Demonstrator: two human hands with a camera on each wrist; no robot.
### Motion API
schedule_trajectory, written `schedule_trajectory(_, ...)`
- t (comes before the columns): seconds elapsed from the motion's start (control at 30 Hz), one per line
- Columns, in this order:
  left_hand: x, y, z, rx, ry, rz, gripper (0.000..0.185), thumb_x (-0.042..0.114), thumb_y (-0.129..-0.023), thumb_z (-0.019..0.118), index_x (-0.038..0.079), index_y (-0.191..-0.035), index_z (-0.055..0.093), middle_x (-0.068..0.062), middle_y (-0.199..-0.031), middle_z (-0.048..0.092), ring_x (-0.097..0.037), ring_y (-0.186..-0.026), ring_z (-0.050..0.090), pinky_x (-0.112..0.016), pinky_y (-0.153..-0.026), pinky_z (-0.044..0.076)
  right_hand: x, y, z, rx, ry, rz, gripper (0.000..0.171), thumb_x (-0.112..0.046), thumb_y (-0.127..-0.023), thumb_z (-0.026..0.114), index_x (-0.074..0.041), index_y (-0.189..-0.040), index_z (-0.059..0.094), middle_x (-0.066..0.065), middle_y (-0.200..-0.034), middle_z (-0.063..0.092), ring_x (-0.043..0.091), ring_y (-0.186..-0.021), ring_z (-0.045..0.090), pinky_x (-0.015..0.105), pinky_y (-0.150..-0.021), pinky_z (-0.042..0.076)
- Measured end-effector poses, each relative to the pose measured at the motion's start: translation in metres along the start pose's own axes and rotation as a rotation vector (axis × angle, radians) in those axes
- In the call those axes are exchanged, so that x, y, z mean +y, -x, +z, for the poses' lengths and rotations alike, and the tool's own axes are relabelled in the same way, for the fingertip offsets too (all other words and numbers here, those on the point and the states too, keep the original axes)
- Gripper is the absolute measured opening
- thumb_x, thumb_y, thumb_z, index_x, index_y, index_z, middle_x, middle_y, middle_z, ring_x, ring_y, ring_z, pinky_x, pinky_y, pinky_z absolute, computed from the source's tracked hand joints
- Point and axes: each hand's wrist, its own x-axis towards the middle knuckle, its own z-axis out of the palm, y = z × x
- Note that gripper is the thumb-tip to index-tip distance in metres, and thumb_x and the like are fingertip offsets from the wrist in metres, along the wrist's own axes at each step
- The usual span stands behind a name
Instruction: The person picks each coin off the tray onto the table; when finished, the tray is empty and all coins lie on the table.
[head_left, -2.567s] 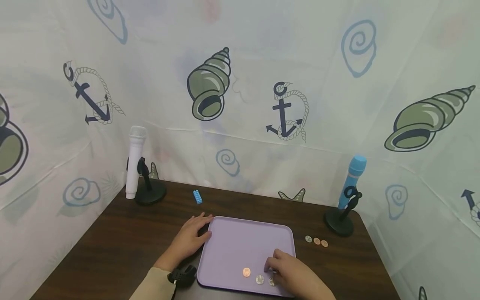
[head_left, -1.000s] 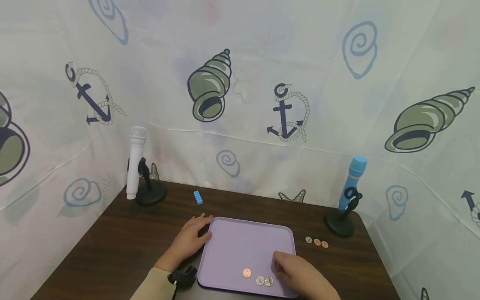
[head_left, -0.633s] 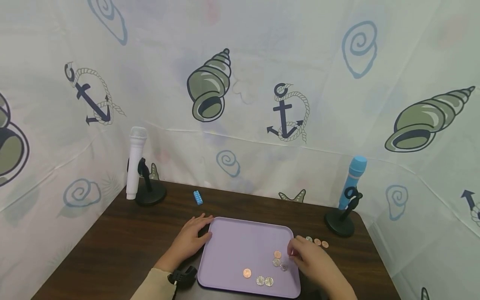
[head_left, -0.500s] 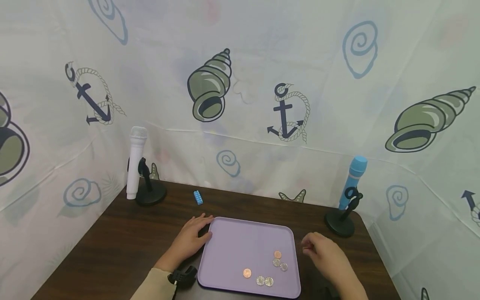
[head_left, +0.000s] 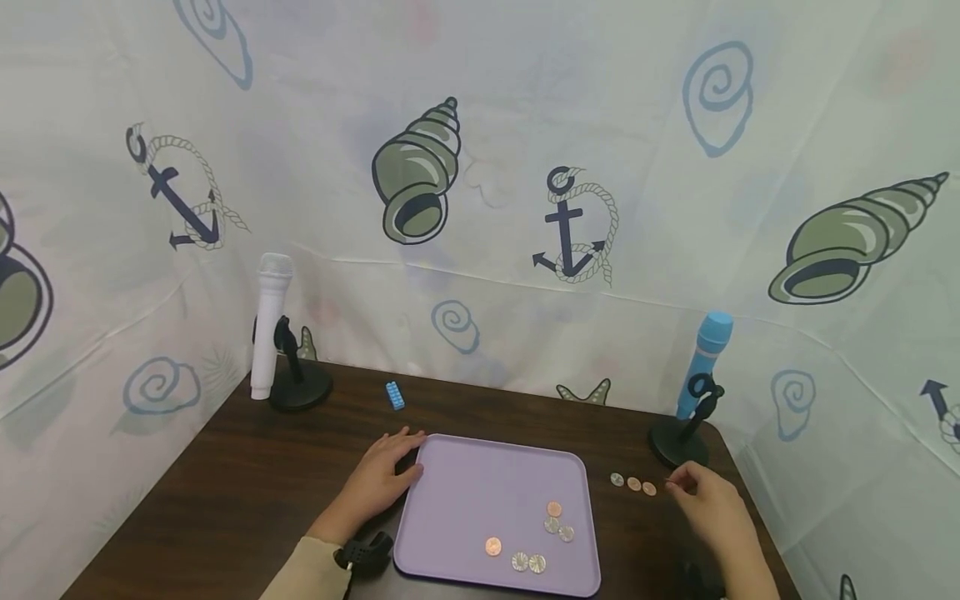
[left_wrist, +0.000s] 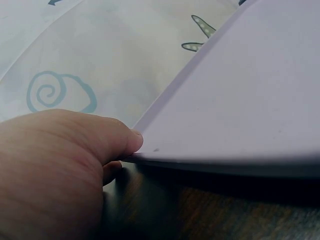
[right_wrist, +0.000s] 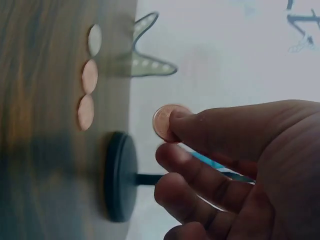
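Right hand [head_left: 708, 500] fingers pinch a copper coin [right_wrist: 165, 122] right of three counter coins [head_left: 633, 483]; left hand [head_left: 378, 475] rests flat, fingers relaxed, against purple tray [head_left: 480, 483].

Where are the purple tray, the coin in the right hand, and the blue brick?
purple tray [head_left: 480, 483]: head view, bare middle of its floor.
coin [right_wrist: 164, 121]: right wrist view, its exposed face.
blue brick [head_left: 394, 394]: head view, its top.

Two bare hands, no rings or gloves. Beige long sleeve [head_left: 311, 568] on left forearm, cuff ending just short of wrist. Small black strapped device [head_left: 365, 553] at left wrist. Another dark device partly visible at right wrist [head_left: 693, 577], details unclear.
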Motion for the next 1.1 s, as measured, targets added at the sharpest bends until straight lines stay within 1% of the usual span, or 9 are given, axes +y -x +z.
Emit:
schedule_trajectory(0.1,0.0,0.0,0.0,-0.003,0.002,-0.001,0.057,0.028,-0.104,0.074,0.016,-0.158,0.06,-0.004,-0.165,0.057,-0.035,-0.164,0.039,-0.065,-0.137,0.019,0.013,-0.004,0.003,-0.007,-0.008,0.026,0.012,-0.022,-0.1,0.078,-0.01,-0.101,0.074,0.003,-0.092,0.075,0.019,-0.08,0.065,0.035,-0.065,0.048)
schedule_trajectory(0.23,0.0,0.0,-0.001,-0.021,0.013,-0.017,0.058,0.03,-0.105,0.073,0.017,-0.159,0.058,-0.002,-0.167,0.055,-0.033,-0.166,0.036,-0.063,-0.138,0.016,0.025,-0.008,0.008,-0.026,-0.032,0.059,0.023,-0.026,-0.099,0.078,-0.007,-0.11,0.072,0.001,-0.09,0.074,0.019,-0.078,0.065,0.037,-0.064,0.049)
schedule_trajectory(0.33,0.0,-0.001,-0.001,-0.026,0.014,-0.02,0.058,0.031,-0.105,0.073,0.018,-0.159,0.058,-0.002,-0.167,0.054,-0.032,-0.166,0.035,-0.063,-0.138,0.015,0.032,-0.01,0.013,-0.04,-0.05,0.079,0.026,-0.028,-0.099,0.077,-0.006,-0.112,0.072,0.0,-0.089,0.073,0.018,-0.078,0.065,0.038,-0.065,0.05)
schedule_trajectory(0.47,-0.001,0.0,0.0,-0.032,0.018,-0.035,0.058,0.031,-0.105,0.072,0.019,-0.16,0.057,-0.001,-0.168,0.054,-0.032,-0.167,0.034,-0.064,-0.138,0.014,0.039,-0.011,0.021,-0.064,-0.058,0.083,0.022,-0.027,-0.099,0.078,-0.008,-0.107,0.07,0.0,-0.088,0.071,0.018,-0.078,0.064,0.038,-0.066,0.048)
schedule_trajectory(0.63,0.0,0.0,0.0,-0.035,0.02,-0.041,0.058,0.032,-0.105,0.072,0.02,-0.16,0.057,0.0,-0.168,0.053,-0.032,-0.167,0.034,-0.066,-0.137,0.014,0.043,-0.011,0.029,-0.071,-0.062,0.068,0.018,-0.022,-0.098,0.079,-0.011,-0.097,0.065,0.0,-0.081,0.065,0.019,-0.075,0.058,0.036,-0.064,0.043)
schedule_trajectory(0.77,0.001,-0.002,-0.002,-0.03,0.017,-0.032,0.057,0.031,-0.106,0.072,0.019,-0.16,0.057,-0.001,-0.168,0.054,-0.033,-0.167,0.033,-0.066,-0.137,0.014,0.044,-0.014,0.031,-0.051,-0.053,0.053,0.014,-0.022,-0.099,0.078,-0.011,-0.095,0.071,-0.001,-0.083,0.07,0.017,-0.075,0.06,0.037,-0.065,0.046)
schedule_trajectory(0.9,0.001,-0.004,-0.002,-0.023,0.018,-0.022,0.057,0.03,-0.105,0.072,0.018,-0.159,0.058,-0.002,-0.168,0.054,-0.034,-0.166,0.034,-0.066,-0.137,0.015,0.045,-0.018,0.031,-0.044,-0.045,0.052,0.013,-0.023,-0.099,0.077,-0.01,-0.098,0.076,0.002,-0.09,0.076,0.018,-0.08,0.065,0.044,-0.07,0.052)
schedule_trajectory(1.0,0.0,-0.003,-0.002,-0.02,0.014,-0.019,0.057,0.029,-0.105,0.073,0.017,-0.159,0.059,-0.003,-0.167,0.055,-0.034,-0.166,0.036,-0.065,-0.137,0.017,0.045,-0.018,0.032,-0.061,-0.039,0.065,0.014,-0.024,-0.1,0.077,-0.011,-0.1,0.078,0.007,-0.097,0.079,0.025,-0.087,0.071,0.054,-0.077,0.056)
schedule_trajectory(1.1,0.0,-0.002,-0.001,-0.017,0.01,-0.014,0.056,0.028,-0.104,0.074,0.015,-0.158,0.06,-0.004,-0.166,0.056,-0.035,-0.165,0.037,-0.065,-0.137,0.018,0.047,-0.018,0.033,-0.072,-0.029,0.064,0.013,-0.025,-0.101,0.077,-0.012,-0.101,0.079,0.011,-0.104,0.08,0.034,-0.096,0.074,0.062,-0.083,0.056)
